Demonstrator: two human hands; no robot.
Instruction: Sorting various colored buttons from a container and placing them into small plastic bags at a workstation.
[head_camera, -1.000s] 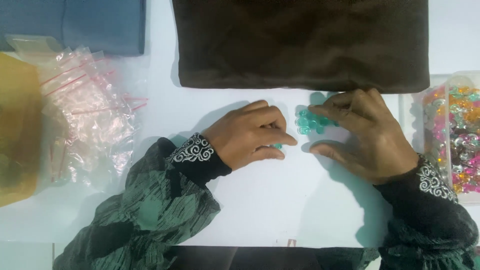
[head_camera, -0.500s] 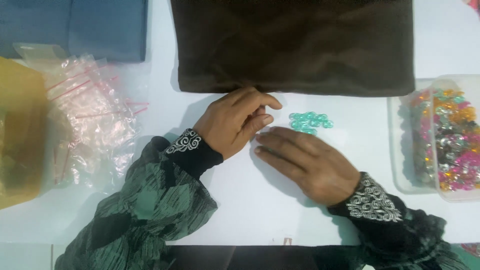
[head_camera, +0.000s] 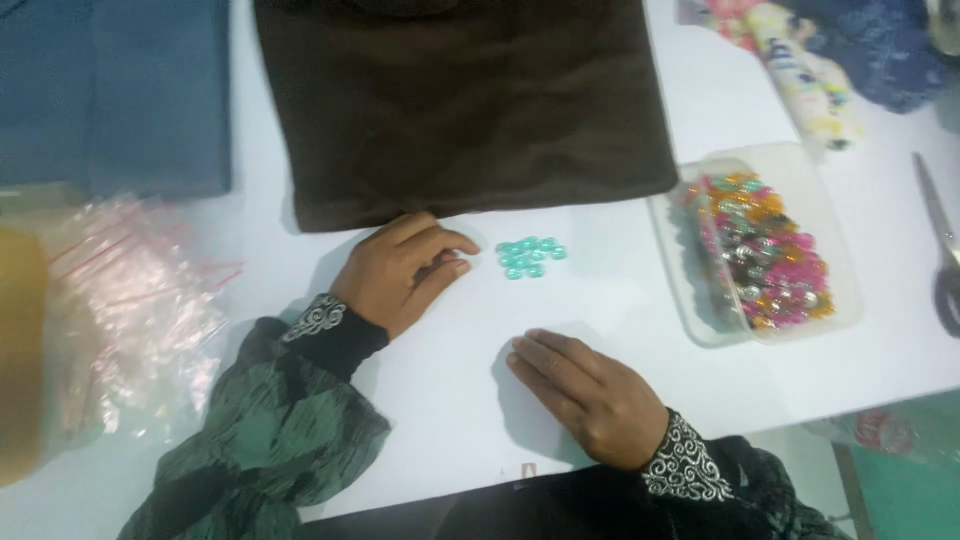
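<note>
A small cluster of teal beads (head_camera: 528, 256) lies on the white table just below the edge of a folded dark brown cloth (head_camera: 460, 100). My left hand (head_camera: 400, 272) rests palm down just left of the beads, fingers loosely curled, fingertips a short way from them. My right hand (head_camera: 585, 395) lies flat on the table nearer to me, below the beads and apart from them, holding nothing. Both wrists wear dark green sleeves with white patterned cuffs.
A clear plastic tray (head_camera: 700, 300) of several multicoloured beads stands to the right. Scissors (head_camera: 945, 250) lie at the far right edge. Small clear plastic bags (head_camera: 130, 310) pile up at the left, a folded blue cloth (head_camera: 110, 90) at the back left, patterned fabrics (head_camera: 820, 50) at the back right.
My right hand has drawn back from the teal beads toward me and now lies flat. The beads are left uncovered. My left hand stays beside them.
</note>
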